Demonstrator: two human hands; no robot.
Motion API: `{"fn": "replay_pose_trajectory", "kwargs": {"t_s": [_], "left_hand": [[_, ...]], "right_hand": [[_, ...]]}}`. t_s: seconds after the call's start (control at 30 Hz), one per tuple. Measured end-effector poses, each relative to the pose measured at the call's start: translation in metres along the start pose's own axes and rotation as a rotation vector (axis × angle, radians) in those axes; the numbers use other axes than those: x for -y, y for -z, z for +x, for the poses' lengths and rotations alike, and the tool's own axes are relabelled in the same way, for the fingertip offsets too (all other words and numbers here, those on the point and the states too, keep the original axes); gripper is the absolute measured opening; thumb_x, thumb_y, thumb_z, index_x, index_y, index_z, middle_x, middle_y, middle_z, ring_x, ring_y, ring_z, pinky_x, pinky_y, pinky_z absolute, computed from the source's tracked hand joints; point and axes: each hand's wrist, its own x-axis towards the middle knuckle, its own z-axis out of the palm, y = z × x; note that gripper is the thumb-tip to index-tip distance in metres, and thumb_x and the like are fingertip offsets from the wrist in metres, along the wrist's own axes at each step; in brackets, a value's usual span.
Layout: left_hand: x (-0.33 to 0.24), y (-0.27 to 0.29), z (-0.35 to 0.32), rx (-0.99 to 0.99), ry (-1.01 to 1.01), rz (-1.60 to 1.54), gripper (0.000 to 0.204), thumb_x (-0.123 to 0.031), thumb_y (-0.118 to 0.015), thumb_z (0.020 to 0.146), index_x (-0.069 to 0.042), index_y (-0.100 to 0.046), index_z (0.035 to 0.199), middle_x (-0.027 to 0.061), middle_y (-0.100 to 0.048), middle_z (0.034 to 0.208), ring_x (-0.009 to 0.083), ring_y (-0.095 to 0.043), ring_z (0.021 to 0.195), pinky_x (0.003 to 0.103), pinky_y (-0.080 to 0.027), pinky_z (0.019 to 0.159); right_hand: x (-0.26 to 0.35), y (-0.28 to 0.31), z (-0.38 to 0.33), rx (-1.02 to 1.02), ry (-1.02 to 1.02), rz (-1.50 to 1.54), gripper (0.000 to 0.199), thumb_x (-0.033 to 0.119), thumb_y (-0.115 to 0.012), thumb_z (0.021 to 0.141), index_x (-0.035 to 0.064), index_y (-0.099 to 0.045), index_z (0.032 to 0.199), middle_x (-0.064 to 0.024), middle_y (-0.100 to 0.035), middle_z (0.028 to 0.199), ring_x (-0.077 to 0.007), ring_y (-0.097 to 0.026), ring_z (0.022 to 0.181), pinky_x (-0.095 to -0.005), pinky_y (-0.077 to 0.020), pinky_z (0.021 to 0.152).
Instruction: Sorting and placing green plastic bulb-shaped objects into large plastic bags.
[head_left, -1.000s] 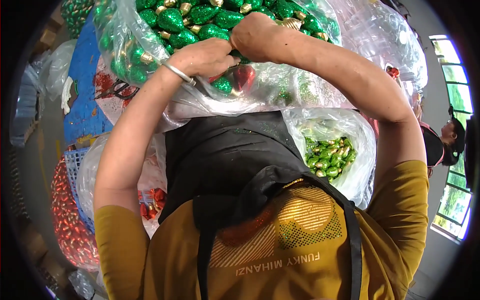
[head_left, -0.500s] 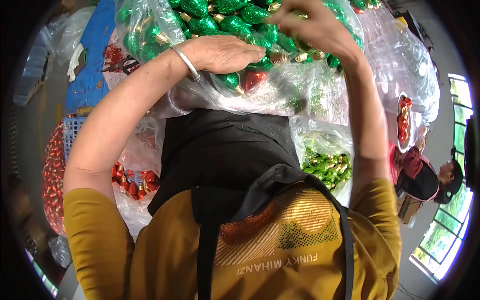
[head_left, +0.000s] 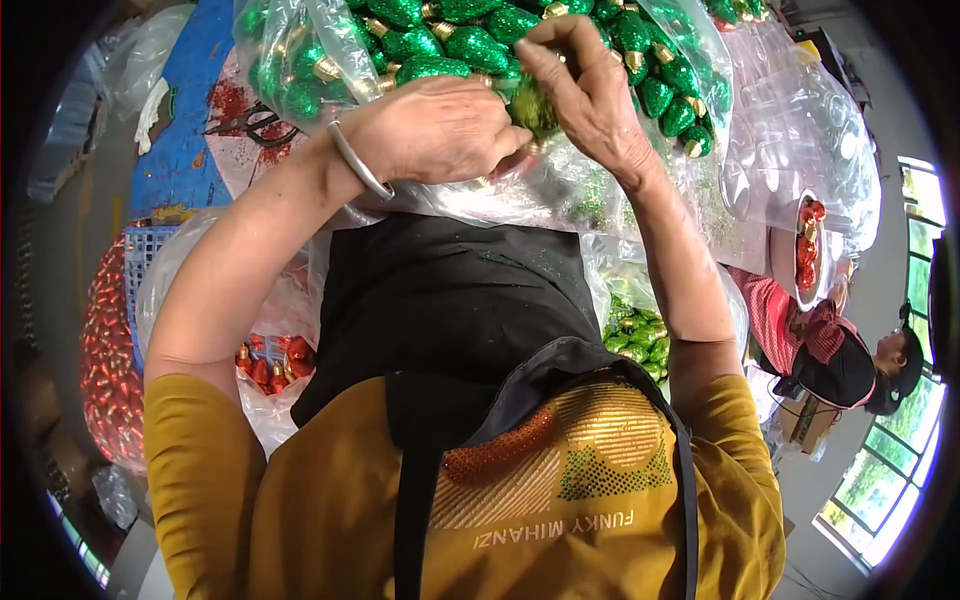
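Green glittered bulb ornaments with gold screw caps lie heaped in an open clear plastic bag before me. At the heap's near edge my left hand, wearing a silver bangle, has its fingers curled together, their contents hidden. A red bulb ornament shows partly beneath its fingertips. Between my hands is a blurred yellowish-green bulb ornament; which hand supports it is unclear. My right hand is bent over the heap, thumb and fingers drawn together; whatever they hold is too small or hidden.
Dark-handled scissors lie left of the heap among red glitter. Red ornaments and lighter green ornaments fill bags beside my lap. A white dish of red ornaments stands right, near another person. A bulging red-filled bag stands left.
My right hand has come back from the heap toward my left hand, uncovering green ornaments at the right. My left hand has shifted slightly nearer me, and the yellowish-green ornament now shows between them.
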Motion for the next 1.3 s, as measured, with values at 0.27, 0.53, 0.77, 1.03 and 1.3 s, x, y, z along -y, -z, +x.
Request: {"fn": "replay_pose_trajectory", "kwargs": {"t_s": [0.27, 0.53, 0.77, 1.03, 1.3], "left_hand": [[0.015, -0.019, -0.033, -0.29, -0.155, 0.141, 0.02, -0.011, -0.052, 0.08, 0.002, -0.059, 0.094, 0.0137, -0.06, 0.091, 0.0284, -0.059, 0.093, 0.035, -0.048, 0.079], [0.027, -0.025, -0.03, -0.414, -0.209, 0.21, 0.017, -0.007, -0.052, 0.079, 0.002, -0.058, 0.093, 0.0143, -0.061, 0.095, 0.0292, -0.059, 0.092, 0.036, -0.048, 0.08], [0.026, -0.025, -0.027, -0.301, -0.175, 0.236, 0.017, -0.005, -0.051, 0.08, 0.002, -0.057, 0.095, 0.015, -0.06, 0.101, 0.0295, -0.059, 0.094, 0.037, -0.048, 0.081], [0.028, -0.031, -0.03, -0.405, -0.103, 0.148, 0.023, -0.003, -0.051, 0.081, 0.004, -0.057, 0.101, 0.0153, -0.061, 0.104, 0.0307, -0.059, 0.097, 0.037, -0.048, 0.082], [0.023, -0.009, -0.016, -0.362, 0.151, -0.332, 0.028, -0.007, -0.056, 0.081, 0.005, -0.057, 0.107, 0.0185, -0.066, 0.088, 0.033, -0.062, 0.08, 0.037, -0.049, 0.075]], "right_hand": [[0.018, 0.009, 0.008, 0.397, 0.263, -0.332, 0.026, 0.022, -0.057, 0.091, 0.0002, -0.055, 0.105, -0.0097, -0.06, 0.087, -0.0196, -0.059, 0.083, -0.0301, -0.0468, 0.073], [0.02, 0.016, 0.003, 0.544, 0.038, -0.46, 0.032, 0.025, -0.063, 0.083, -0.0008, -0.058, 0.102, -0.0164, -0.062, 0.085, -0.0287, -0.062, 0.082, -0.036, -0.0487, 0.073], [0.001, 0.003, 0.018, 0.853, 0.101, -0.246, 0.039, 0.024, -0.066, 0.081, -0.0015, -0.056, 0.108, -0.0151, -0.065, 0.092, -0.0229, -0.064, 0.083, -0.0339, -0.0495, 0.072], [0.003, 0.009, 0.002, 0.608, -0.065, -0.111, 0.019, 0.012, -0.062, 0.078, 0.0001, -0.056, 0.093, -0.0083, -0.063, 0.078, -0.0185, -0.061, 0.073, -0.0319, -0.0467, 0.063], [0.005, 0.023, 0.041, 1.072, -0.186, -0.31, 0.023, 0.016, -0.067, 0.074, 0.0004, -0.059, 0.089, -0.0101, -0.064, 0.077, -0.018, -0.06, 0.071, -0.0305, -0.0468, 0.063]]}}
